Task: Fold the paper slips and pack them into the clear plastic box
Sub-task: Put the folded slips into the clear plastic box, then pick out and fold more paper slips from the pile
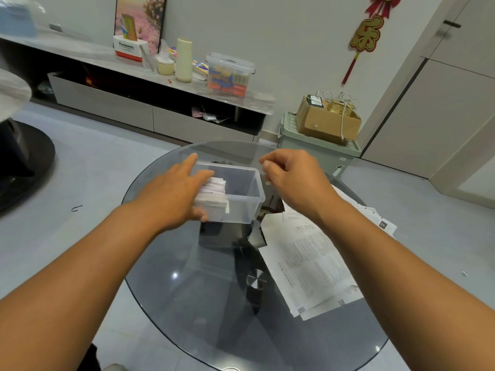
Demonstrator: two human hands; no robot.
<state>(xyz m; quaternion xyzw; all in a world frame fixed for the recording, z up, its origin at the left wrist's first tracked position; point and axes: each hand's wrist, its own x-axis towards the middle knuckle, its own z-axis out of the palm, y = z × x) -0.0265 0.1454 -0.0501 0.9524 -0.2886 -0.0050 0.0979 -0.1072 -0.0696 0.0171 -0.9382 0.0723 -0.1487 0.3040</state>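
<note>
Head view: round bench (pixel 187 290) of smoky grey glass, glossy, a ceiling light mirrored in it, dark pedestal showing through; clear plastic box (pixel 241 194) standing on it toward the far side, rectangular, rounded rim, thin translucent walls, no lid on it.

Folded paper slips (pixel 214 192) packed in the left part of the box, white, flat, stacked edge-on in a tight block; right part of the box shows only bare plastic.

Left hand (pixel 174 191) over the box's left end; fingers fairly straight, index along the far rim, another finger lying on top of the slips, thumb against the near outer wall; hand braces box and stack, not curled round either.

Right hand (pixel 292 175) in the air just beside the box's right rim, apart from it; fingers curled in, thumb and forefinger tips close together; something small and pale may sit at the fingertips, too blurred to tell; whether it grips anything I cannot tell.

Printed paper sheets (pixel 313 263) on the bench's right side, white, dense fine print, overlapping loosely, some edges past the rim, small barcodes at the near corners.

Beyond: long low cabinet (pixel 134 108) with pale marbled top; lidded clear tub (pixel 230 74) on it with coloured contents; cream cylindrical bottle (pixel 184 60); cardboard carton (pixel 326 121) on a pale green bin (pixel 316 151); red and gold knot ornament (pixel 367 36) on the wall.
</note>
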